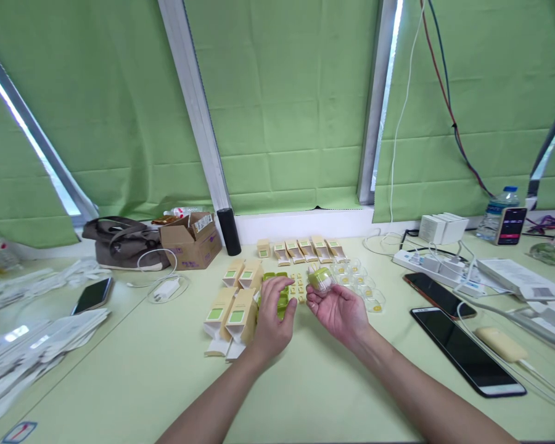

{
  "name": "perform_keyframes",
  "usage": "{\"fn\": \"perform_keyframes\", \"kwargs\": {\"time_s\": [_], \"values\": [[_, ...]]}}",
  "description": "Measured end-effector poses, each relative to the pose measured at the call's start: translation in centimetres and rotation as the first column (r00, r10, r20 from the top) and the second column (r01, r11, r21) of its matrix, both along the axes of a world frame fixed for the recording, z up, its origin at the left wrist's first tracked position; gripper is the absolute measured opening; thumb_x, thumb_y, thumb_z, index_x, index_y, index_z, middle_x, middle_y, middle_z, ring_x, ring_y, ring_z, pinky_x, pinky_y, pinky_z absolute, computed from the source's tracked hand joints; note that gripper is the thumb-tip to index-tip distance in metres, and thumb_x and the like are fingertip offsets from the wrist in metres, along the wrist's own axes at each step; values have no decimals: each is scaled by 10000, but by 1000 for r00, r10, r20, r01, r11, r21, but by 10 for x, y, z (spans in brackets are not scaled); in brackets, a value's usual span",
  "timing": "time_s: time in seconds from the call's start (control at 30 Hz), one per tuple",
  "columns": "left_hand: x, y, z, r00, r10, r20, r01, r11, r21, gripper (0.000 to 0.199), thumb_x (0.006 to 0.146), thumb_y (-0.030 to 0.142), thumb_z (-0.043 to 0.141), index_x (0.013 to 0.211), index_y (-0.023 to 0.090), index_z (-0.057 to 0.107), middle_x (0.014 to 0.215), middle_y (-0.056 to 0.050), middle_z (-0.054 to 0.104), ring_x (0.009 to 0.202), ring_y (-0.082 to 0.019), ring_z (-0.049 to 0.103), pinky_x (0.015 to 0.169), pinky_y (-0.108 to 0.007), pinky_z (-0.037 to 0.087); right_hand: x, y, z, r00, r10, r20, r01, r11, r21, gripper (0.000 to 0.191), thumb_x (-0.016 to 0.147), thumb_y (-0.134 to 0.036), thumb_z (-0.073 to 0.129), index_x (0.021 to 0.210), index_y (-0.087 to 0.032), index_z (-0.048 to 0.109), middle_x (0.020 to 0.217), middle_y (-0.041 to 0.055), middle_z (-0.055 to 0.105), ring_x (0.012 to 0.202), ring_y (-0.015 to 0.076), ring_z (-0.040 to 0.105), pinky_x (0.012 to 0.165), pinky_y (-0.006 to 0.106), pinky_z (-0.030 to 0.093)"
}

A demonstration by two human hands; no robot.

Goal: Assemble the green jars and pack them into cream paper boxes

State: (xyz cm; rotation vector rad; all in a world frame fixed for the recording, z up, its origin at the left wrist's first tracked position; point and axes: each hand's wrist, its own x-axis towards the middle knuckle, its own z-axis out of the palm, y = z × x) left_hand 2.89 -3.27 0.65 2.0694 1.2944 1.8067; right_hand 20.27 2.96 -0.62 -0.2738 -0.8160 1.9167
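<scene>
Your right hand (340,313), at the centre of the frame, was grasping a small clear rounded container (322,279) with green and white inside, palm turned up. Your left hand (274,314), just left of centre, was curled loosely with thumb and fingers parted, and nothing showed in its grip. Below both hands spread a pale green table (305,382), running to a low white ledge; green blinds (280,92) filled the upper half of the frame between slanting grey posts.

The container sat at your right fingertips, raised toward your left hand but apart from it. Between the hands and slightly beyond lay small yellow squares (296,285) in rows. Your left hand covered part of a group of green pieces (282,302); whether it touched them you could not have told from this view.

Just right of the container, clear plastic shells (361,283) with yellow centres lay clustered. Left of your left hand stood four cream boxes (219,311) with green labels, and a row of similar cartons (308,248) lined the back, above centre.

Farther out, a black cylinder (229,231), a cardboard box (192,243) and a grey bag (123,243) stood along the ledge toward the left. At the right of the frame, a large phone (467,348) lay near your right forearm, with a power strip (439,268) and tangled white cables beyond it.
</scene>
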Motion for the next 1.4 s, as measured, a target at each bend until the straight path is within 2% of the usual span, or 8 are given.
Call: {"fn": "perform_keyframes", "kwargs": {"time_s": [0.2,0.37,0.43,0.53,0.67,0.9,1.1,1.4], "values": [[-1,0,-3,980,-106,166,133,978,-161,319,1017,399,605,1300,255,634,1228,-113,675,1127,-271,641,978,-413,516,-1,-12,11,997,-82,-12,83,990,110,304,850,-414,731,1119,-296,649,1019,45,761,893,257,721,904,509,593],[-3,3,-4,944,-144,298,226,938,-262,503,980,529,644,1390,241,608,1343,-132,661,1250,-297,614,973,-387,535,-5,-24,14,966,-237,104,194,929,316,534,830,-405,822,1284,-343,547,1128,42,689,1057,275,684,876,485,618],[-3,5,-6,925,-168,342,268,925,-270,578,947,565,679,1415,236,592,1366,-141,646,1260,-302,610,964,-376,543,-5,-27,10,897,-409,167,297,838,458,563,843,-373,823,1322,-352,527,1189,60,654,1144,284,645,885,459,617],[-1,7,-7,874,-234,426,377,880,-291,650,900,574,738,1423,227,569,1310,-142,653,1119,-277,669,850,-344,573,-5,-29,1,741,-644,192,349,613,709,531,867,-250,780,1342,-346,562,1310,95,619,1253,307,579,971,488,581],[-2,10,-3,799,-288,528,479,836,-269,635,823,507,840,1331,202,613,1246,-136,661,987,-235,685,775,-313,577,-7,-28,-6,695,-708,126,289,435,853,560,851,-145,729,1359,-334,590,1379,117,599,1340,351,522,1055,567,538],[-7,11,2,828,-294,477,447,860,-247,578,774,391,890,1261,200,645,1245,-130,690,1107,-255,654,957,-364,538,-4,-14,0,534,-811,240,498,531,686,498,864,-162,595,1336,-302,517,1306,95,547,1155,265,590,905,460,610],[-8,2,1,985,-168,43,173,922,-347,426,807,321,845,1201,226,715,1191,-103,690,1130,-290,617,1021,-442,477,9,8,6,481,-835,266,667,546,507,447,785,-224,619,1225,-271,555,1063,47,547,1004,241,567,706,364,610],[3,-7,4,844,-202,-496,-17,916,-402,403,820,285,835,1199,233,708,1091,-79,692,1098,-302,527,977,-489,453,8,9,8,529,-808,259,662,583,470,322,792,-259,642,1111,-246,602,918,14,572,817,198,564,607,307,542]]}}
